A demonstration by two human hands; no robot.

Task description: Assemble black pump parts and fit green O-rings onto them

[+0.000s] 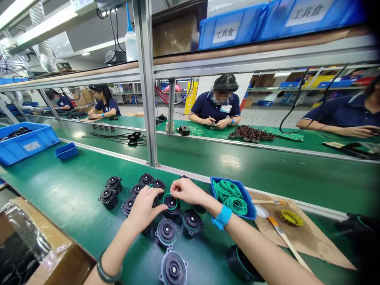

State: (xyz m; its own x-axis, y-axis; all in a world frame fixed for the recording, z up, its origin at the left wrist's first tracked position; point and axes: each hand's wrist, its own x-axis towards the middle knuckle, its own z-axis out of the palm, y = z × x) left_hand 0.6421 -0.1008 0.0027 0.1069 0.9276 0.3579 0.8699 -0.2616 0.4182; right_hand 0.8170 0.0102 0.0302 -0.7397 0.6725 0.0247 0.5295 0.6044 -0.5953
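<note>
A thin green rubber ring (164, 196) is pinched between the thumb and fingers of my right hand (188, 191). It lies around or just over the top of a round black motor-like part (171, 202); I cannot tell whether it is seated. At that part's left side is my left hand (147, 206), thumb and forefinger apart in a C shape, thumb tip close to the ring. A sliver of green shows behind its fingers. Several similar black parts stand around, such as one in front (166, 231) and one to the right (192, 221).
A blue bin (249, 198) of green rings (230, 196) stands right of my hands. Beyond it are brushes (274, 223) and a yellow ring (291, 217) on cardboard (323, 247). An open carton (71, 257) is front left. A metal post (145, 87) rises behind; co-workers sit opposite.
</note>
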